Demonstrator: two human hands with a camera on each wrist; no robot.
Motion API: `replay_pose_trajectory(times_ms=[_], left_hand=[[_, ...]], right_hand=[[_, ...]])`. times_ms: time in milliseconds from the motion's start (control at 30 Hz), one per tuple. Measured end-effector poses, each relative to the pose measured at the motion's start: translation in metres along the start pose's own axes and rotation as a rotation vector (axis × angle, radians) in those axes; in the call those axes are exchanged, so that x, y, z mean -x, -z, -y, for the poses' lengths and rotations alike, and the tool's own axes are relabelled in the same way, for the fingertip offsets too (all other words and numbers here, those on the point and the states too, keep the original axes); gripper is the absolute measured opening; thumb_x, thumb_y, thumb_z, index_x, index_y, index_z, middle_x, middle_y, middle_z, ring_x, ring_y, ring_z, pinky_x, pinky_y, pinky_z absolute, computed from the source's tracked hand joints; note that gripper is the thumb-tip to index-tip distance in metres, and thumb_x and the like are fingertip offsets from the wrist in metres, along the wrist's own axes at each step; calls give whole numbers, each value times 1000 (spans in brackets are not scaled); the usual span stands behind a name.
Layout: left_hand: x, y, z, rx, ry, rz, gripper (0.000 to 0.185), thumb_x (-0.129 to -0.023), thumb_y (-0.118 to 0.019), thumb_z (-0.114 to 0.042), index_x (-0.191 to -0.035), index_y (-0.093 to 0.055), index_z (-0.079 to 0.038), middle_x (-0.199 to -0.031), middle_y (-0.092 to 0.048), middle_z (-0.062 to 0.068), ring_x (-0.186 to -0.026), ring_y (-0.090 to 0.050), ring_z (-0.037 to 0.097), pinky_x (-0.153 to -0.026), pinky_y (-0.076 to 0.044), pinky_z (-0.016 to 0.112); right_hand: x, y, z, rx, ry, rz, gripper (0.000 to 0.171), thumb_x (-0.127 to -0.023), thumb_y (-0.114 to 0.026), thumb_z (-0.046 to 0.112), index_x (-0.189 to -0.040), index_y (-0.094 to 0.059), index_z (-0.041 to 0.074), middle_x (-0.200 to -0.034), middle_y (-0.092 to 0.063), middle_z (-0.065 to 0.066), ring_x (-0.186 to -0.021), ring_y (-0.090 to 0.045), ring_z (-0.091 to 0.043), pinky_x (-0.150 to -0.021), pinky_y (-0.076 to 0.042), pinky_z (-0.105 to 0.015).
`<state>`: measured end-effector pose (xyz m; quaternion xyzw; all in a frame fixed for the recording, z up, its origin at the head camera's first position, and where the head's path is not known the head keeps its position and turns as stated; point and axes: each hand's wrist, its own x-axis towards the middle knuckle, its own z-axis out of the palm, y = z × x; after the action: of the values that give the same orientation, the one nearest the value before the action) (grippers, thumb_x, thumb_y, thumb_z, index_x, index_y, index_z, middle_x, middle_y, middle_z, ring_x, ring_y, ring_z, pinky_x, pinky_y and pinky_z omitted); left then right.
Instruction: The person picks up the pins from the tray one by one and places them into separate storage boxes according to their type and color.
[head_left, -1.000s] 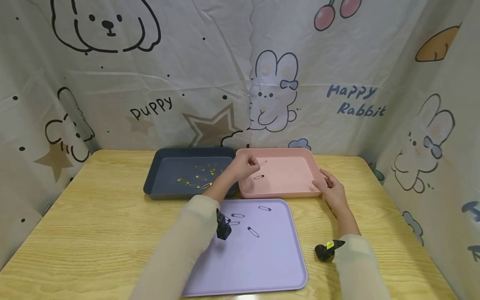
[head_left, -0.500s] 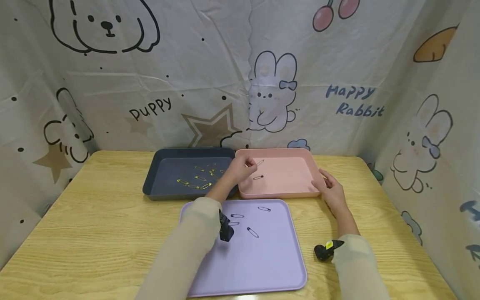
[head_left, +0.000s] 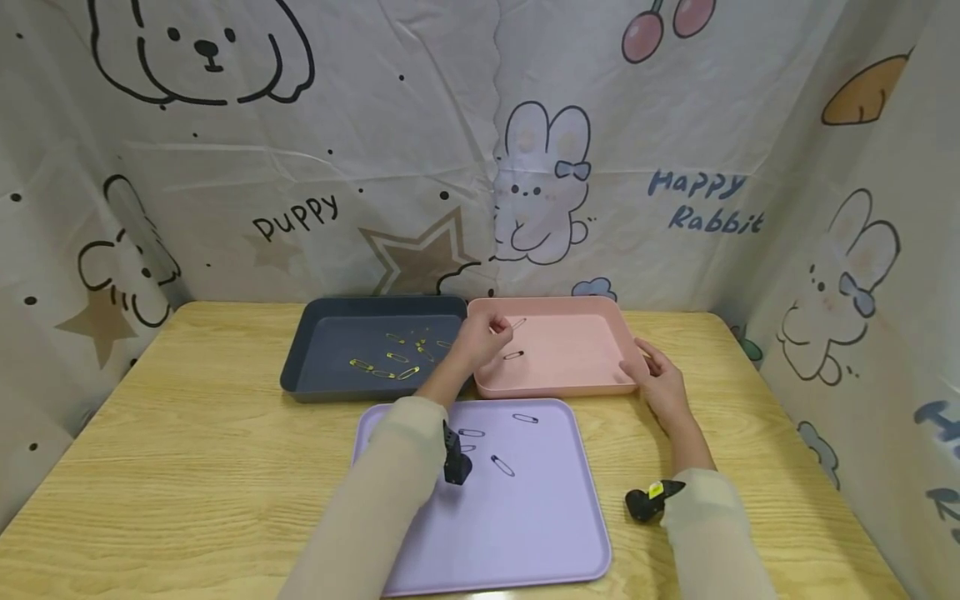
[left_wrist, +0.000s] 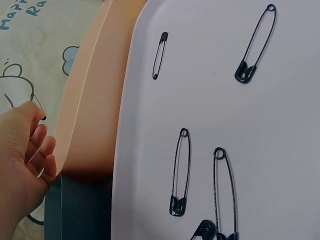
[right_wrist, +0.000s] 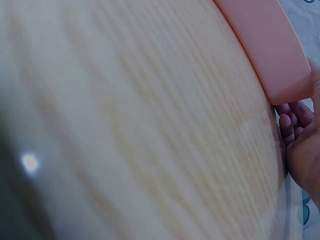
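Between thumb and fingertips, my left hand (head_left: pixel 483 340) pinches a safety pin (left_wrist: pixel 38 102) above the left part of the pink tray (head_left: pixel 585 388); its dark cap hangs below the fingers. One small black safety pin (head_left: pixel 513 355) lies in that tray. My right hand (head_left: pixel 665 387) holds the pink tray at its right front corner, thumb over the rim and the other fingers outside; in the right wrist view they are partly cut off. Several black safety pins (head_left: pixel 503 466) lie on the lilac tray (head_left: pixel 540 533), some hidden by my left forearm.
A dark blue tray (head_left: pixel 315 333) with several yellow safety pins (head_left: pixel 362 365) stands left of the pink one, side by side with it. The lilac tray lies in front of both on the wooden table (head_left: pixel 187 467). A printed cloth (head_left: pixel 420 100) hangs behind the table and at its sides.
My left forearm has shifted slightly right, and the left hand stays over the pink tray with the pin. The right hand keeps its place at the tray corner.
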<state>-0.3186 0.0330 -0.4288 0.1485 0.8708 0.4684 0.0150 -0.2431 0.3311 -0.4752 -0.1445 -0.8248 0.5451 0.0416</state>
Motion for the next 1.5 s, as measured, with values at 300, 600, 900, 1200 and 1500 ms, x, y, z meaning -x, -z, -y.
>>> replay_pose_trajectory(times_ms=[300, 600, 900, 1200, 1500], left_hand=[[0, 0, -1, 6, 48, -3, 13, -89, -57, -15, -91, -63, -4, -82, -59, 6, -77, -53, 18, -68, -41, 24], [-2, 5, 4, 29, 9, -7, 15, -88, -60, -17, -97, -62, -5, -85, -60, 8, -74, -55, 18, -63, -41, 22], [6, 21, -4, -12, 34, 52, 18, -89, -61, -21, -101, -60, -9, -94, -59, 7, -85, -55, 20, -69, -42, 25], [15, 34, -5, -63, 14, 108, 20, -88, -62, -21, -102, -60, -7, -94, -60, 7, -83, -54, 19, -65, -42, 24], [30, 49, 5, -126, 6, 145, 20, -88, -61, -21, -101, -61, -7, -89, -59, 6, -78, -51, 16, -66, -40, 24]], right_hand=[[0, -1, 1, -10, 3, -3, 69, -89, -61, 39, -148, -30, 20, -146, -38, -14, -129, -38, -24, -74, -37, -2], [-1, -2, -1, 5, 14, -5, 69, -88, -61, 40, -147, -31, 18, -146, -39, -15, -130, -38, -26, -75, -36, -1], [-2, -2, -2, 14, 6, -2, 70, -88, -61, 42, -147, -31, 20, -146, -38, -13, -130, -38, -25, -74, -36, -2], [-1, 0, 0, 33, -4, -6, 69, -88, -61, 40, -147, -31, 21, -145, -39, -14, -128, -38, -25, -76, -35, -4], [0, 1, 0, 56, -15, 2, 70, -88, -60, 42, -148, -30, 22, -147, -37, -13, -130, -37, -26, -83, -35, -11]])
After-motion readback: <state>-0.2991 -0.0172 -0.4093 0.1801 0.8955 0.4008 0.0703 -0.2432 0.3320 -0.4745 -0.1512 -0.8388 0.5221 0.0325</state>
